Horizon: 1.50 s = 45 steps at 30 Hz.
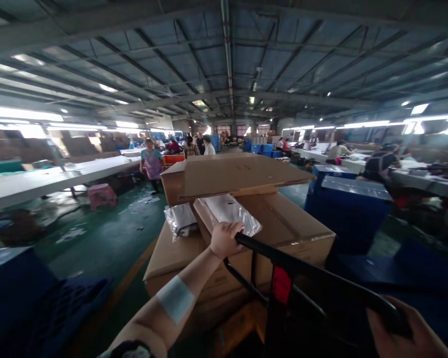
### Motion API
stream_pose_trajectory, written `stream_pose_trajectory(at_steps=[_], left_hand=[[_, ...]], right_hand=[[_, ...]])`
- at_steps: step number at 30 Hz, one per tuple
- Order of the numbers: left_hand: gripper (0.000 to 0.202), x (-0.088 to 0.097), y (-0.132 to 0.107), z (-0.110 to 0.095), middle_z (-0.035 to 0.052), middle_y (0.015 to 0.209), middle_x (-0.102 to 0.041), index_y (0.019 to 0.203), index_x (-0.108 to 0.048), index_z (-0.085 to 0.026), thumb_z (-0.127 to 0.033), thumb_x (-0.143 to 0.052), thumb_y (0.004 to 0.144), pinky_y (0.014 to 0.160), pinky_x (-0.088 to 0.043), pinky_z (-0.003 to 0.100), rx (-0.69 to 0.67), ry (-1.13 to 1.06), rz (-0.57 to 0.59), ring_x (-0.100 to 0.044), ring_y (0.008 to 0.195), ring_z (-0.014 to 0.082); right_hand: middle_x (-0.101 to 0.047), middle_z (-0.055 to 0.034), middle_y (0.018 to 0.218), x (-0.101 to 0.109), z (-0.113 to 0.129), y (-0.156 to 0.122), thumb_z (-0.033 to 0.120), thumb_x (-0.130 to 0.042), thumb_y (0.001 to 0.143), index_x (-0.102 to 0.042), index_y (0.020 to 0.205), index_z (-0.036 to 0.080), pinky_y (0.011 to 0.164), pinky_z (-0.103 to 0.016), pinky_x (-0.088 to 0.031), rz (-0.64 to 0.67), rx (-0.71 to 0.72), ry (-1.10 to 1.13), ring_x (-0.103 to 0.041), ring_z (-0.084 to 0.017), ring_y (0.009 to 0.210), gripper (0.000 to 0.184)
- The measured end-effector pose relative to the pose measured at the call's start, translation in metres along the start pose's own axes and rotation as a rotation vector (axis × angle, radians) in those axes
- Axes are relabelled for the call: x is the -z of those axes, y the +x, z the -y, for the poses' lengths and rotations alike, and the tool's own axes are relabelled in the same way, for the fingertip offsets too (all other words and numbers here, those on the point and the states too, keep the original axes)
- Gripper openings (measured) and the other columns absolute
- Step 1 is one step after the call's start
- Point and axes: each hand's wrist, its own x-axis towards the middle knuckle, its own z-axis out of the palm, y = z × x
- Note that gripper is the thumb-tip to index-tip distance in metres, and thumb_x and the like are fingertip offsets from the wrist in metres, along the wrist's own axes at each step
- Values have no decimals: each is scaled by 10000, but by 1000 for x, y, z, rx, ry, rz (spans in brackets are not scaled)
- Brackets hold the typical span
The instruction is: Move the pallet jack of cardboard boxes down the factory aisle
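My left hand (225,239) grips the left end of a black cart handle (313,273), and a white patch shows on that forearm. At the bottom right corner, my right hand (406,333) closes around the handle's other end. A red tag (281,284) hangs on the handle's middle post. Stacked cardboard boxes (283,223) ride on the cart in front of me, topped by a box with a loose lid (239,174). Two clear plastic bags holding white items (227,211) lie on the boxes just beyond my left hand.
Blue crates (349,206) stand close on the right and another blue crate (18,293) at the lower left. A green floor aisle (112,233) runs ahead on the left beside a long white table (41,181). A person (152,163) stands in the aisle; others work at tables further back.
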Motion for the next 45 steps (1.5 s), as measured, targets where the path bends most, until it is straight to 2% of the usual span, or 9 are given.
stream_pose_trajectory(at_steps=[3, 9, 16, 19, 25, 31, 38, 42, 45], left_hand=[[174, -22, 13, -6, 13, 776, -708, 984, -634, -182, -232, -525, 858, 633, -482, 331, -4, 25, -46, -657, 666, 197], [159, -78, 43, 6, -10, 710, -689, 980, -646, -188, -217, -608, 828, 599, -440, 314, -51, 107, -93, -632, 600, 187], [172, -139, 72, 17, -10, 700, -683, 975, -664, -187, -240, -594, 827, 568, -402, 303, -15, 210, -93, -619, 603, 194], [206, -174, 86, 32, 4, 738, -696, 978, -682, -180, -274, -552, 848, 578, -392, 302, 34, 220, -62, -613, 627, 195], [359, -245, 126, 71, 45, 840, -712, 1021, -693, -147, -389, -467, 883, 651, -422, 309, 211, 182, 137, -618, 724, 193], [356, -302, 164, 91, 23, 795, -697, 992, -693, -123, -369, -449, 912, 648, -418, 278, 275, 252, 168, -636, 722, 178], [189, -356, 192, 128, 68, 739, -709, 914, -664, -164, -284, -534, 846, 583, -443, 334, 175, 290, -18, -649, 642, 225], [159, -381, 210, 147, 71, 796, -719, 927, -640, -151, -236, -538, 838, 619, -475, 342, 184, 270, -14, -667, 681, 227], [161, -417, 225, 156, 68, 807, -718, 934, -628, -164, -214, -553, 800, 647, -489, 358, 233, 236, -7, -669, 702, 228]], right_hand=[[-643, -35, 698, -26, -18, 17, 419, -585, 842, -648, 894, 187, 513, -267, -395, 43, -85, 53, -581, -167, 539, 246], [-653, -18, 731, -101, -50, 46, 311, -574, 783, -626, 834, 186, 641, -245, -465, 140, -252, 153, -606, -155, 620, 145], [-655, -21, 750, -177, -81, 80, 253, -544, 757, -606, 810, 179, 693, -251, -477, 206, -272, 213, -608, -155, 672, 110], [-645, -25, 742, -208, -92, 91, 260, -537, 762, -603, 812, 179, 685, -258, -473, 215, -243, 229, -593, -158, 665, 116], [-660, -40, 796, -276, -103, 111, 254, -542, 785, -621, 884, 174, 702, -265, -469, 230, -188, 303, -614, -168, 706, 149], [-667, -37, 792, -350, -125, 134, 241, -566, 789, -629, 892, 170, 693, -262, -473, 219, -157, 419, -624, -168, 700, 141], [-664, -22, 756, -432, -140, 163, 306, -578, 813, -642, 893, 178, 645, -239, -471, 227, -175, 461, -630, -158, 656, 164], [-662, -40, 723, -482, -148, 177, 437, -603, 798, -674, 900, 181, 581, -248, -463, 218, -222, 397, -627, -176, 606, 285], [-655, -38, 689, -536, -169, 187, 500, -604, 760, -689, 850, 204, 516, -278, -438, 176, -253, 356, -603, -194, 540, 321]])
